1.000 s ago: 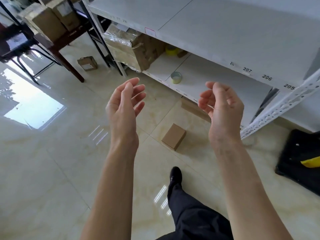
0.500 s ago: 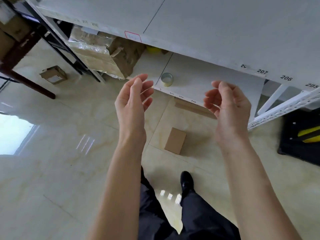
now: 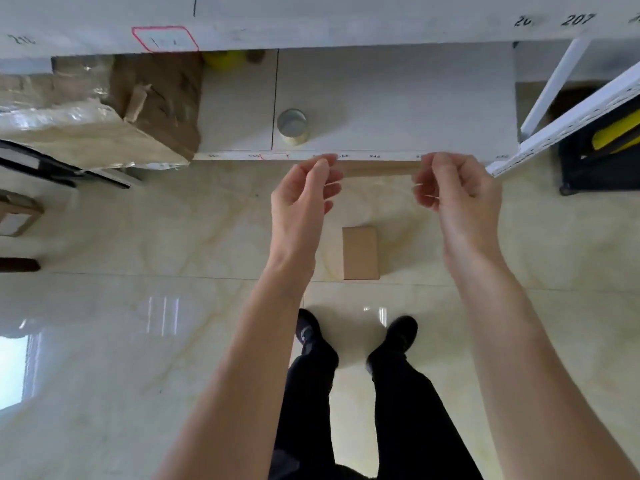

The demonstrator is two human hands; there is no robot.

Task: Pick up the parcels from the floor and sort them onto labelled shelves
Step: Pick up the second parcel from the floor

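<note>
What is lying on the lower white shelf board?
On the lower white shelf board: a roll of clear tape, a torn plastic-wrapped cardboard parcel, and a yellow object at the back, mostly hidden by the upper shelf.

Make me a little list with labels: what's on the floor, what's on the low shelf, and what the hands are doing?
floor: small brown box, lying flat between the two arms, ahead of the black shoes
low shelf: tape roll; big torn wrapped carton at its left end
left hand: empty, fingers curled, raised above the floor
right hand: empty, fingers curled
shelf labels: numbers on the edges; 207 readable on the upper shelf
</note>
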